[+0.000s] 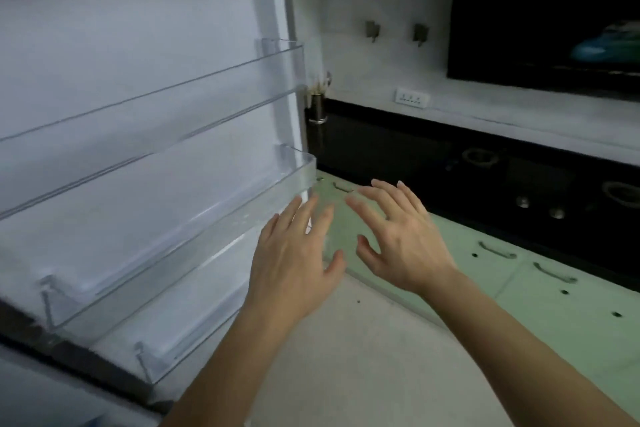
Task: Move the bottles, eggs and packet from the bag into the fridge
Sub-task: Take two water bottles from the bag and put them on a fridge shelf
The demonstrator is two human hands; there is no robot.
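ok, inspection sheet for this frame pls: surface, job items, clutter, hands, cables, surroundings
Surface: pale floor, bare apart from small dark specks.
Job's things: fridge door open; its clear door shelves look empty. Bag, bottles, eggs, packet: nothing seen.
Clutter: nothing seen.
Grippers: left hand open, by the lower shelf corner; right hand open; neither has a grip on anything.
Cables: nothing seen.
Surroundings: green cabinets, dark counter with hob, wall socket, two wall hooks.

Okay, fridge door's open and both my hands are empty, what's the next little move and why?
Probably turn back to the bag for the first item. Both the left hand and right hand are open, holding nothing, and the clear door shelves look empty. No bag, bottles, eggs or packet show in this view, so there is nothing to place yet.
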